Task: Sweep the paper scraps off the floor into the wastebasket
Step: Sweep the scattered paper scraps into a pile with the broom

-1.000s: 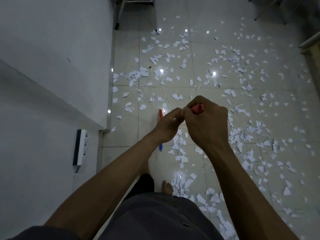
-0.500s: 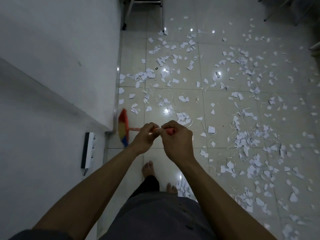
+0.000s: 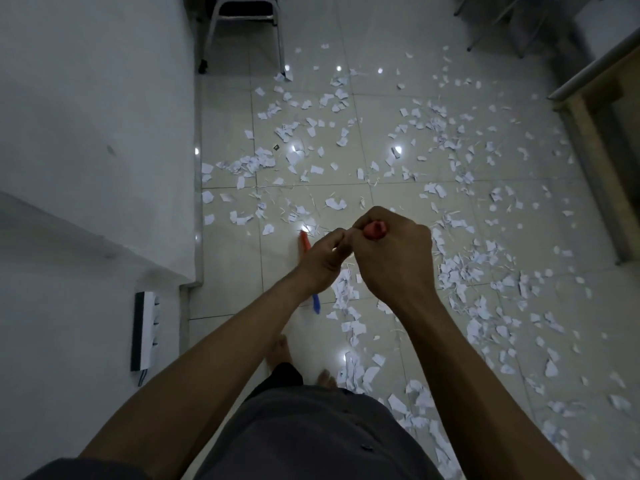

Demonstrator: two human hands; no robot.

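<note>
Head view: wall (image 3: 97,133) edge bounds the floor (image 3: 235,271) on the left, chair legs (image 3: 242,29) stand at the far end, and a wooden table (image 3: 602,140) runs along the right, with open tile between. Paper scraps (image 3: 460,271) lie scattered over that tile, thickest right of the hands. Right hand (image 3: 394,258) wraps the red top of the broom handle (image 3: 375,230); left hand (image 3: 320,261) grips just below, touching it. Broom head (image 3: 316,303) shows edge-on under the left hand. Half a second ago it sat by the wall corner, further left.
</note>
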